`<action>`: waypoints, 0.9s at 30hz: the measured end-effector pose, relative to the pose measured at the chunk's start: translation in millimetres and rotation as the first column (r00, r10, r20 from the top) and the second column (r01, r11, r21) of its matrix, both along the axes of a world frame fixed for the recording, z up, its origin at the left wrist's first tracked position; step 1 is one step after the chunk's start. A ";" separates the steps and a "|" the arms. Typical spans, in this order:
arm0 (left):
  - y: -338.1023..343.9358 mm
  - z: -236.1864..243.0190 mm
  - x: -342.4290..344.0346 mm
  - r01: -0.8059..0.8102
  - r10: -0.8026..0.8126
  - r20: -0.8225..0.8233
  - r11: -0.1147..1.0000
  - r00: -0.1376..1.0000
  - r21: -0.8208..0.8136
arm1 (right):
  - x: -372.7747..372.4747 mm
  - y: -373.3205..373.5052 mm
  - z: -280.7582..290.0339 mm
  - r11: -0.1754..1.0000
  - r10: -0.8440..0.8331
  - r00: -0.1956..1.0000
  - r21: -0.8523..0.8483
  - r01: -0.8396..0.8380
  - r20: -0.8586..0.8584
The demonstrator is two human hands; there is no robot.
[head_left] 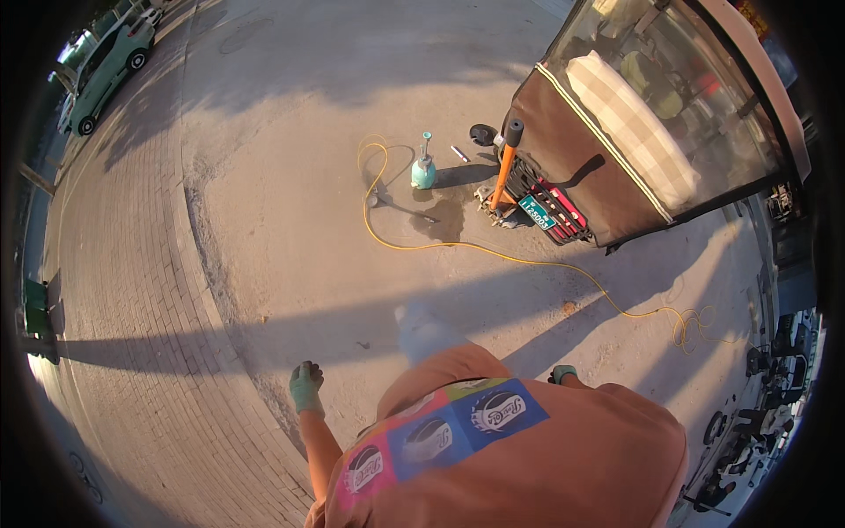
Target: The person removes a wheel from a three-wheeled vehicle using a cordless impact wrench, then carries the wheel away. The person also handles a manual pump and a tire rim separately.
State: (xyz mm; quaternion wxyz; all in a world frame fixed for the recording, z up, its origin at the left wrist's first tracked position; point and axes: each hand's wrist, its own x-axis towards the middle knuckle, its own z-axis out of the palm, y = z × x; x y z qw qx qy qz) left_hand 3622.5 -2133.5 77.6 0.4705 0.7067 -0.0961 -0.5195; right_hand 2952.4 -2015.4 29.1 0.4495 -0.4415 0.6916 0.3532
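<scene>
The left hand (306, 387) in a green glove hangs with fingers curled together, holding nothing. The right hand (563, 374), also gloved, is mostly hidden; its fingers cannot be told. The yellow hose (493, 253) lies well ahead on the concrete pavement (290, 220), beside a teal plastic sprayer bottle (423, 169).

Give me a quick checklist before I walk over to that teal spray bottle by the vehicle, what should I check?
1. Left hand free: ok, gloved, fist loosely closed, nothing visibly held.
2. Right hand free: cannot tell, mostly hidden behind the shirt.
3. Yellow hose out of the walking line: not ok, it runs across the concrete between you and the bottle.
4. Teal spray bottle upright: ok, standing on the ground.
5. Dry footing near it: not ok, wet patch beside the bottle.
6. Orange-handled tool stable: cannot tell, it leans by the vehicle.
</scene>
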 end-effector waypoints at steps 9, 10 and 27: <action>-80.1 -140.0 175.5 0.085 0.099 -0.543 0.949 0.834 0.303 | 289.4 -531.6 36.0 0.596 -0.175 0.677 -0.471 0.651 0.714; -97.8 -141.9 196.8 0.054 0.137 -0.485 0.931 0.864 0.360 | 331.1 -571.9 102.6 0.552 -0.199 0.453 -0.283 0.784 0.869; -881.7 77.4 229.6 0.395 -0.388 0.157 0.918 0.908 -0.019 | 434.6 -369.8 -97.2 -0.668 -0.743 -0.666 -0.140 0.730 0.071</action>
